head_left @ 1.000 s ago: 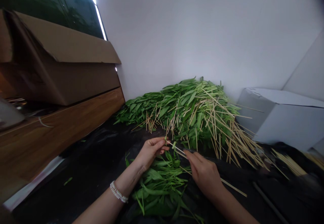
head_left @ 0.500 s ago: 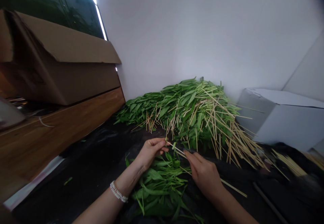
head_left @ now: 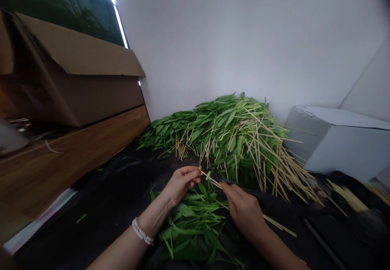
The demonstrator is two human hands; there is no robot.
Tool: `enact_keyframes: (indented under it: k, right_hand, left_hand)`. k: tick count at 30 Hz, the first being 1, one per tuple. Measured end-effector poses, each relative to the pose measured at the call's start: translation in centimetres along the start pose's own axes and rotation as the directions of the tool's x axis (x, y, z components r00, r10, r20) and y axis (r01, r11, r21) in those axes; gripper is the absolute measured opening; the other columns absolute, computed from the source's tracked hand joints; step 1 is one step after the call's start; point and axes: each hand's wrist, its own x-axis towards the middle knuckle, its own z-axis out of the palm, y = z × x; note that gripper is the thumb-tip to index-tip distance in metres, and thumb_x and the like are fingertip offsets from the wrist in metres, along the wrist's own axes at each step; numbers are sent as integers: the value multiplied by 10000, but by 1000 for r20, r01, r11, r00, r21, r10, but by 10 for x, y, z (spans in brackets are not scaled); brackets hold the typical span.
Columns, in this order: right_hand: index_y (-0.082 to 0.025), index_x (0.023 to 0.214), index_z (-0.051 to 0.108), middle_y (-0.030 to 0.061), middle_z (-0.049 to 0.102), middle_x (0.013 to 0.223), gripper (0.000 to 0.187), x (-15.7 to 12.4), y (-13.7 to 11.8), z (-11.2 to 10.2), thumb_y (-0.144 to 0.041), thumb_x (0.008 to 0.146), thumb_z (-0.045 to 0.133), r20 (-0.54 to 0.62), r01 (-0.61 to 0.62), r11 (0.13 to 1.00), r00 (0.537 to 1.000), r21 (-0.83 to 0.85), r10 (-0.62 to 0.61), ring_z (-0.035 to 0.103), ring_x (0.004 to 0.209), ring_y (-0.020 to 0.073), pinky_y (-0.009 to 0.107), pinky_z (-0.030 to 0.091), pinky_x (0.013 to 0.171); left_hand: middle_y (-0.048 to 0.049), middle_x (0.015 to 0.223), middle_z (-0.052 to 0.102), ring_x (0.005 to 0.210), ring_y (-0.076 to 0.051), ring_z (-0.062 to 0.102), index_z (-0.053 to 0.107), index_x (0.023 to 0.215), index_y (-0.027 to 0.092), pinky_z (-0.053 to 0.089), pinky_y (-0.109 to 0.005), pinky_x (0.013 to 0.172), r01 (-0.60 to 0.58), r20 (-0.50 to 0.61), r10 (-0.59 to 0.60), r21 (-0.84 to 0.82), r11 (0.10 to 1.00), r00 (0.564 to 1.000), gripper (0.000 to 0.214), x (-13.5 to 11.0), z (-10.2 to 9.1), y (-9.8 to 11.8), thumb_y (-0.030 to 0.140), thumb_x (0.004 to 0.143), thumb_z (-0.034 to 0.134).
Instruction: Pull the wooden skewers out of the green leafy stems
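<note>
Between thumb and fingertips, my left hand pinches a small green stem piece at the far end of a thin bamboo skewer. Another pale green stem piece sits partway along the skewer. My right hand is closed around the skewer's near part, its fingers partly hiding it. Below both hands lies a small heap of leafy green stems. More thin sticks show to the right, past my right hand.
A large pile of leafy greens with many skewers lies against the wall. Black plastic sheeting covers the surface. A cardboard box stands on a wooden ledge at left, a white box at right. A skewer bundle lies nearby.
My right hand has shifted very slightly left, and the stem piece on the skewer with it. The left hand keeps its pinch in nearly the same place.
</note>
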Motion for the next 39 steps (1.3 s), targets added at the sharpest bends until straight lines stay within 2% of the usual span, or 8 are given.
enact_keyframes:
  k: [4, 10, 17, 26, 31, 34, 36, 39]
  right_hand:
    - [-125, 1152, 603, 77, 659, 811, 366, -1, -1, 1, -112, 923, 317, 14, 17, 1000, 1000, -9, -17, 659, 757, 160, 241, 516, 697]
    - [-126, 1132, 609, 69, 651, 791, 367, -1, -2, 3, -108, 920, 310, 8, 38, 998, 999, -48, -38, 652, 715, 149, 217, 502, 645]
    - [-128, 1126, 607, 71, 652, 801, 355, -2, -4, 6, -102, 916, 321, 28, 12, 998, 1000, -56, -10, 651, 738, 152, 223, 501, 676]
    - [-134, 1114, 600, 60, 648, 778, 353, -4, -3, 10, -91, 906, 318, 42, 4, 997, 999, -71, -1, 641, 690, 148, 218, 493, 628]
    - [-146, 1125, 597, 62, 658, 800, 358, -1, -7, 10, -91, 900, 324, 63, 8, 1000, 998, -21, -6, 650, 713, 155, 228, 498, 643]
    - [-141, 1136, 590, 71, 665, 817, 355, 3, -5, 7, -103, 913, 317, 20, 27, 999, 999, -23, -27, 656, 757, 155, 230, 499, 684]
    - [-143, 1112, 591, 71, 668, 819, 338, 6, 0, 1, -122, 922, 311, -45, 14, 999, 999, -30, -15, 659, 763, 154, 234, 496, 701]
    - [-169, 1039, 580, 47, 673, 799, 273, 8, 11, -12, -195, 935, 328, -183, -103, 995, 978, -12, 99, 654, 669, 142, 228, 485, 639]
  left_hand:
    - [-56, 790, 722, 550, -46, 595, 718, 784, 113, 393, -99, 432, 3, 31, -5, 67, 998, 999, 289, -2, 1, -1, 277, 580, 842]
    - [-13, 610, 665, 526, -63, 585, 719, 771, 118, 361, -120, 435, -3, 47, -3, 134, 991, 999, 292, -3, 3, -6, 300, 578, 840]
    - [-4, 600, 638, 484, -60, 538, 714, 739, 119, 336, -150, 430, -94, 69, 81, 201, 975, 994, 275, -2, 6, -12, 328, 597, 824]
    - [-3, 592, 630, 461, -57, 505, 712, 743, 117, 330, -159, 426, -127, 78, 111, 245, 961, 991, 286, -1, 6, -15, 350, 610, 812]
    - [9, 578, 629, 430, -58, 513, 707, 761, 121, 335, -164, 423, -108, 132, 68, 324, 940, 989, 308, -6, 14, -21, 366, 604, 809]
    - [-29, 676, 680, 487, -81, 551, 706, 814, 120, 355, -169, 439, -158, 157, 109, 341, 927, 982, 335, -8, 16, -16, 378, 620, 795]
    - [-67, 807, 711, 528, -90, 563, 699, 884, 124, 372, -173, 454, -210, 130, 175, 335, 919, 976, 369, -7, 14, -11, 403, 652, 768]
    - [-85, 867, 715, 542, -98, 559, 688, 892, 125, 391, -183, 474, -253, 73, 243, 359, 898, 967, 372, -5, 10, -7, 452, 714, 701]
